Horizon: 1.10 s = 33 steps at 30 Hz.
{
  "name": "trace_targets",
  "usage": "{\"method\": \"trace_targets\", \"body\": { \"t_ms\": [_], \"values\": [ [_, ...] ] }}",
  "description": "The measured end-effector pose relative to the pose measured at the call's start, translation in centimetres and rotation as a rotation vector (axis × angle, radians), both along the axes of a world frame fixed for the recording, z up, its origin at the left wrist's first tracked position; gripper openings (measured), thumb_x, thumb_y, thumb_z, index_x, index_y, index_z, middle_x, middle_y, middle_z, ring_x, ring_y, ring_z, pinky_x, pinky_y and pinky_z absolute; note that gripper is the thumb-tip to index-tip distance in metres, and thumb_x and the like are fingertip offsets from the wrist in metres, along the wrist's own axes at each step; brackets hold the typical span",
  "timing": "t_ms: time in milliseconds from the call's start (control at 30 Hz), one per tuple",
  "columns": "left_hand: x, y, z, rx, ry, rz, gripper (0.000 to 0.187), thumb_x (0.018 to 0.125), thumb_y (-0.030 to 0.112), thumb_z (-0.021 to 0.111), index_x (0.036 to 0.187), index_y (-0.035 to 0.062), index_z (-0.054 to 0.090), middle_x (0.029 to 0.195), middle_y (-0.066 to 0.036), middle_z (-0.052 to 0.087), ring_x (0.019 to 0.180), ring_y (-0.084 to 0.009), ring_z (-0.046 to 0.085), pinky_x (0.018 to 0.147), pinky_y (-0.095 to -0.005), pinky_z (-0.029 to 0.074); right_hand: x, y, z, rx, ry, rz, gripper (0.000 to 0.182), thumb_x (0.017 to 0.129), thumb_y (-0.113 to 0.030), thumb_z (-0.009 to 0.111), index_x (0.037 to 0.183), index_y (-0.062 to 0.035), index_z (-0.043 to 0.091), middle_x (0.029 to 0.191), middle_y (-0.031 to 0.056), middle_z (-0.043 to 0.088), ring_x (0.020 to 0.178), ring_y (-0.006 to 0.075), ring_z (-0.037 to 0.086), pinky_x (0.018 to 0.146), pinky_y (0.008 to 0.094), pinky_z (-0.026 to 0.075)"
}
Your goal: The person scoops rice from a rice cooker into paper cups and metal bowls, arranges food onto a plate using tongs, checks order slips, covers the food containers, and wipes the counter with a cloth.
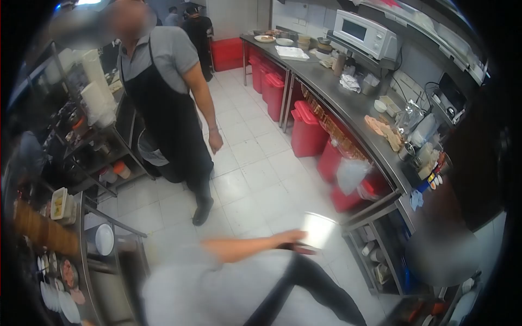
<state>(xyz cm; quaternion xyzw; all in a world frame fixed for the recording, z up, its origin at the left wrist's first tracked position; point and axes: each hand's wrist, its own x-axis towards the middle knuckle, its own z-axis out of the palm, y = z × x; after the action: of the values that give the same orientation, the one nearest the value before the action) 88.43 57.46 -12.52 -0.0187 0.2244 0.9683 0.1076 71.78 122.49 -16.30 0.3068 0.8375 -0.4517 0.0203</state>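
Note:
My left forearm reaches across the front of my body toward the right, bare below a grey sleeve. My left hand [296, 240] is closed around the side of a white tapered cup [319, 231], its wider rim upward and slightly tilted. The cup is held above the tiled floor [239, 190], near the end of the steel counter. What it contains cannot be seen. My right hand does not show in the picture. Dark apron straps [288, 277] cross my grey shirt at the bottom.
A person in a dark apron [168, 103] stands ahead on the left. Along the right runs a steel counter [348, 103] with a white microwave [365, 33] above it; red bins [310, 127] stand underneath. Shelves [103, 144] and a food station with plates [68, 304] line the left.

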Motion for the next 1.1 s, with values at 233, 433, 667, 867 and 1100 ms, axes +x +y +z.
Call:
{"method": "trace_targets", "body": {
  "t_ms": [233,433,667,867,1100],
  "values": [
    [-4.3,0.0,0.1,-0.241,-0.344,0.436,0.072,0.088,0.044,0.060,0.140,0.0054,0.027,0.134,-0.014,0.046,0.122,-0.0304,0.047,0.102,-0.0455,0.038,-25.7,-12.6,-13.1,-0.403,0.198,0.421,0.031,0.089,-0.015,0.057,0.119,-0.0106,0.050,0.079,0.0028,0.056,0.065,0.0150,0.055,0.054,0.0280,0.046],
    [-15.0,-1.6,3.3,-0.165,-0.156,0.487,0.075,0.086,0.057,0.055,0.141,0.0127,0.029,0.135,-0.011,0.045,0.122,-0.0237,0.046,0.099,-0.0411,0.038,-19.8,-33.2,-7.7,-0.324,-0.531,1.409,0.042,0.085,-0.018,0.061,0.126,-0.0137,0.052,0.100,0.0072,0.062,0.074,0.0156,0.058,0.060,0.0329,0.046],
    [-26.4,-0.8,4.3,-0.269,-0.021,0.349,0.071,0.086,0.051,0.060,0.140,0.0160,0.030,0.133,-0.005,0.046,0.120,-0.0210,0.047,0.097,-0.0403,0.041,-30.8,-14.4,-14.4,-0.096,-0.297,0.372,0.053,0.084,-0.020,0.067,0.132,-0.0085,0.047,0.110,0.0121,0.062,0.096,0.0202,0.060,0.080,0.0357,0.047],
    [-31.8,5.0,3.7,-0.394,-0.107,0.466,0.068,0.086,0.038,0.066,0.139,0.0176,0.029,0.129,-0.003,0.048,0.117,-0.0171,0.049,0.095,-0.0398,0.042,-43.1,-6.3,-7.8,-0.160,-0.146,0.334,0.054,0.084,-0.020,0.066,0.132,-0.0071,0.047,0.113,0.0129,0.060,0.101,0.0212,0.058,0.084,0.0358,0.046],
    [-38.2,14.1,2.4,-0.296,-0.176,0.461,0.057,0.089,0.040,0.062,0.134,0.0139,0.038,0.126,-0.003,0.050,0.113,-0.0173,0.051,0.094,-0.0360,0.043,-49.4,-8.6,-7.5,-0.229,-0.195,0.746,0.054,0.084,-0.019,0.066,0.133,-0.0054,0.046,0.117,0.0139,0.059,0.106,0.0225,0.056,0.089,0.0359,0.044]
  ]
}}
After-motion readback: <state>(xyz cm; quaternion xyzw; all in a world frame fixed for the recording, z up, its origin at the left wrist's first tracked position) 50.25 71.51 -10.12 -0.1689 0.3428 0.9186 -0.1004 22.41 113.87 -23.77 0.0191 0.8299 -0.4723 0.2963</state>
